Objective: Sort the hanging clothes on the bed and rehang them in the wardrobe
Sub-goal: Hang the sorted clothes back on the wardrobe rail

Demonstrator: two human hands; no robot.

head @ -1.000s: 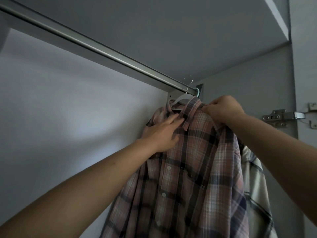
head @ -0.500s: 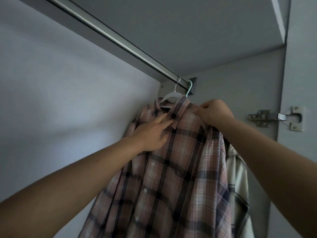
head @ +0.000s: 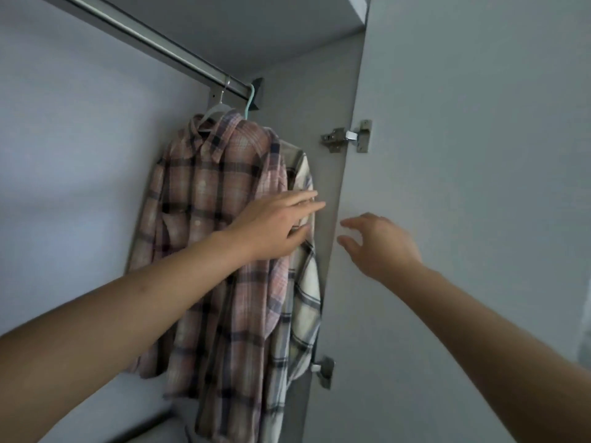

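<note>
Two shirts hang at the right end of the rail (head: 153,43) inside the wardrobe: a pink plaid shirt (head: 204,199) in front and a white plaid shirt (head: 305,302) behind it, next to the side wall. Most of the white shirt is hidden by the pink one; only a sleeve and a strip of its body show. The pink shirt's hem runs out of the bottom of the picture, and the whole lower part is blurred. Two hangers can be counted: a white hanger (head: 215,110) in the pink shirt's collar and a teal hanger (head: 249,103), of which only the hook shows. Both hooks sit on the rail, side by side. The rail's left end is cut off at the top edge.

Both hands are apart and hold nothing. The left hand (head: 275,225) reaches across the pink shirt with fingers straight, their tips in front of the white shirt's sleeve; whether they touch the cloth cannot be told. The right hand (head: 380,244) hovers with fingers loosely spread in front of the open door (head: 463,155), and contact with it cannot be told either.

Two hinges join the door to the side wall: an upper hinge (head: 347,136), plain to see, and a lower hinge (head: 323,369), partly hidden behind the white shirt.
</note>
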